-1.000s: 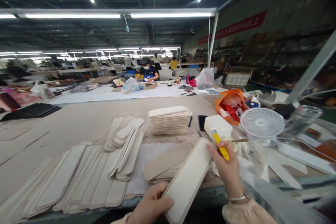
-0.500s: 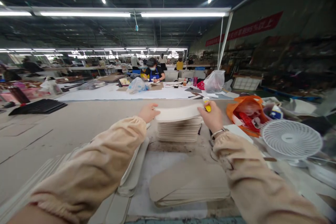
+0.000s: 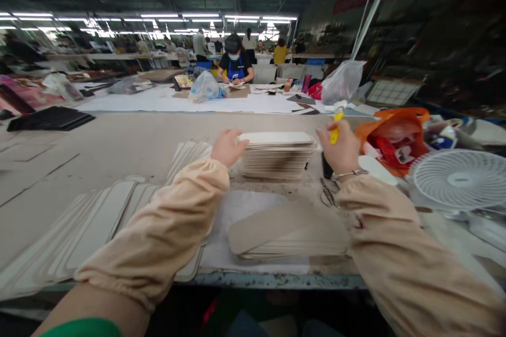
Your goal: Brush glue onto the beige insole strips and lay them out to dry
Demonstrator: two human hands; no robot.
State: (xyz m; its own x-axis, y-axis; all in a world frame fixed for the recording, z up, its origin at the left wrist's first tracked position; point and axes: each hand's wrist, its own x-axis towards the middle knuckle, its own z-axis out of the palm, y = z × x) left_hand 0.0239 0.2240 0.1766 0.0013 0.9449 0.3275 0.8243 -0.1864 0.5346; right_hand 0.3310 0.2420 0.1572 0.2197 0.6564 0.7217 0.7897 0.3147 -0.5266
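Note:
A neat stack of pale rounded panels (image 3: 276,155) stands on the table in front of me. My left hand (image 3: 230,147) is at the stack's left end, fingers apart, fingertips near the top panel. Off the stack's right end, my right hand (image 3: 338,145) is closed around a yellow tool (image 3: 336,127), which sticks up from the fingers. Nearer to me, a lower pile of beige panels (image 3: 288,229) lies fanned on a white sheet (image 3: 253,202). More pale panels (image 3: 98,221) are spread at the left, partly behind my left sleeve.
Scissors (image 3: 329,194) lie by my right wrist. A white fan (image 3: 460,179) and an orange bag (image 3: 395,137) sit at the right. Black sheets (image 3: 51,118) are at the far left. A person (image 3: 236,63) works across the table beside a plastic bag (image 3: 207,87).
The view has tilted down. The top panel that both hands held by its ends now lies flat on the stack, and my right hand has moved off to the right.

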